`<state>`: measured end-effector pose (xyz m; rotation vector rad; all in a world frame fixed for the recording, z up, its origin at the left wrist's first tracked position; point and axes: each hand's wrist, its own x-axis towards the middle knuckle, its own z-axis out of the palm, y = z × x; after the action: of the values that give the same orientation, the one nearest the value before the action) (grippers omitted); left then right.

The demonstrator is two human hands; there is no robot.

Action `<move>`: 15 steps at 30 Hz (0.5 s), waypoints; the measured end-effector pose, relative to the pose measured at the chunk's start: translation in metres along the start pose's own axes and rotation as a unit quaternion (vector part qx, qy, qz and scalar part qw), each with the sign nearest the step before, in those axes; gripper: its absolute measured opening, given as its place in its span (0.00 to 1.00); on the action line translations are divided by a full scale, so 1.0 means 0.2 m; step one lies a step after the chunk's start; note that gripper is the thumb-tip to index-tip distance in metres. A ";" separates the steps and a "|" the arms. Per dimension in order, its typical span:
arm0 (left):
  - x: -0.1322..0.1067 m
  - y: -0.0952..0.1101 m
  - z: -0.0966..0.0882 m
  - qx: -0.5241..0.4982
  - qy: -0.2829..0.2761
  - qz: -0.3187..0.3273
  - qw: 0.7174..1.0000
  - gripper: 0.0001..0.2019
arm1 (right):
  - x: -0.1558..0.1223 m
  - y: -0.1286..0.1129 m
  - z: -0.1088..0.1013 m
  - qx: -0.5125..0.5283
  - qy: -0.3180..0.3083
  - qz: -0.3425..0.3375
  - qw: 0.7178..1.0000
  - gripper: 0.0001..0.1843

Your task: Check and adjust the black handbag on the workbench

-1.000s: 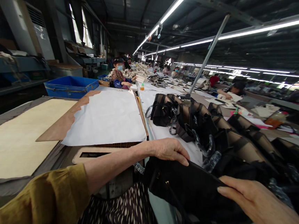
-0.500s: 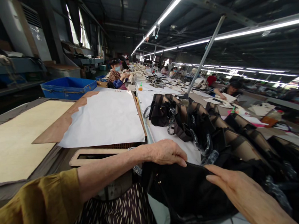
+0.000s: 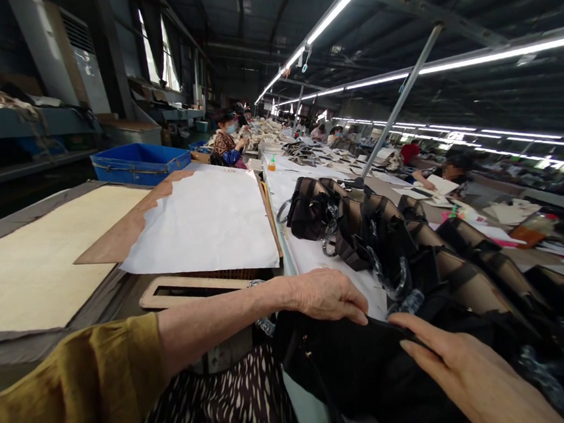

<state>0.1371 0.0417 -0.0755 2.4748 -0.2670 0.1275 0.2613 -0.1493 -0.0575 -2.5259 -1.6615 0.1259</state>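
A black bag (image 3: 360, 369) with small gold-coloured metal pieces is held up in front of me at the table edge. My left hand (image 3: 326, 294) reaches across and pinches its top edge, fingertips mostly hidden behind the cloth. To the right, my right hand (image 3: 452, 354) grips the same edge between thumb and fingers, a short way from the left. Beyond both hands stand several black bags (image 3: 357, 224) with tan insides, their handles wrapped in clear plastic. A pale frame-like panel (image 3: 190, 290) with a dark slot lies just past my left forearm.
White sheet material (image 3: 204, 225) lies over brown board (image 3: 111, 236) at left, beside a cream sheet (image 3: 53, 251). Behind them is a blue bin (image 3: 139, 163). A slanted metal pole (image 3: 401, 102) rises from the table. Co-workers sit farther along, one (image 3: 229, 143) masked.
My view has turned slightly left, so the scene sits a little farther right. Both hands keep their hold on the bag's edge, with little visible movement.
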 end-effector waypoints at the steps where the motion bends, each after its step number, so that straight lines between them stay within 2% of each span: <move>1: 0.00 0.00 0.00 -0.003 -0.002 -0.003 1.000 0.07 | 0.01 -0.01 -0.01 0.008 -0.007 -0.010 1.000 0.16; 4: -0.01 0.02 0.00 0.000 -0.003 -0.017 1.000 0.08 | 0.04 -0.02 -0.01 0.042 -0.013 -0.022 0.999 0.14; 8: -0.01 0.03 -0.01 0.015 -0.001 -0.026 1.000 0.07 | 0.04 0.01 0.01 0.084 -0.030 0.008 0.996 0.17; 15: 0.03 0.03 0.00 -0.019 -0.007 -0.018 1.000 0.07 | 0.05 0.01 0.00 0.128 -0.104 0.017 0.986 0.15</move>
<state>0.1410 0.0364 -0.0723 2.4414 -0.2276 0.0890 0.2665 -0.1413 -0.0572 -2.4129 -1.5531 0.5856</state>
